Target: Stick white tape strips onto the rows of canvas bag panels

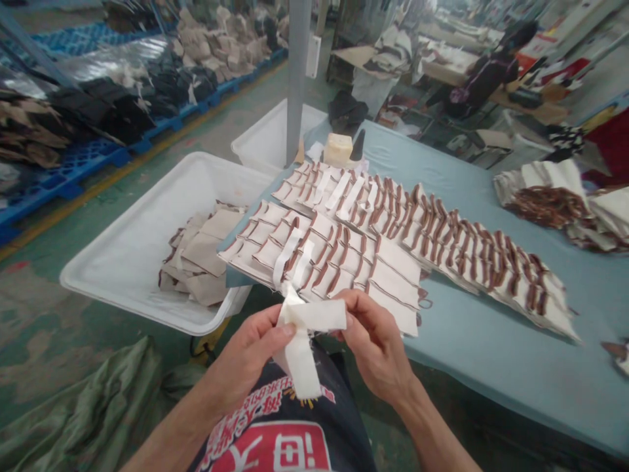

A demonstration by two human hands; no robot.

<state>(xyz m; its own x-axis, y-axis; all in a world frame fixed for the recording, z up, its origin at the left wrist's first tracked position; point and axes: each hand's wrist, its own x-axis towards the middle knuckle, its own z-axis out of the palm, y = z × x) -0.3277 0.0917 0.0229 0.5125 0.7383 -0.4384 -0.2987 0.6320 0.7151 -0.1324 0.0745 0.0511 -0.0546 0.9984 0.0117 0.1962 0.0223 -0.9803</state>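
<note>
At the near edge of the bench (459, 344), left hand (260, 335) pinches a white strip (302, 367) where it crosses; right hand (372, 335) grips one end. Strip passes over near bundle (324, 262); knot seems unfinished. Beyond, second row (417, 229) bears loose strips (339, 190), apparently untied.

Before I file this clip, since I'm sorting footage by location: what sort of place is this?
Probably a garment or textile workshop: rows of brown-edged cream fabric pieces lie on a blue table, fabric bundles sit on blue pallets, and a white plastic tub holds beige fabric pieces.
</note>
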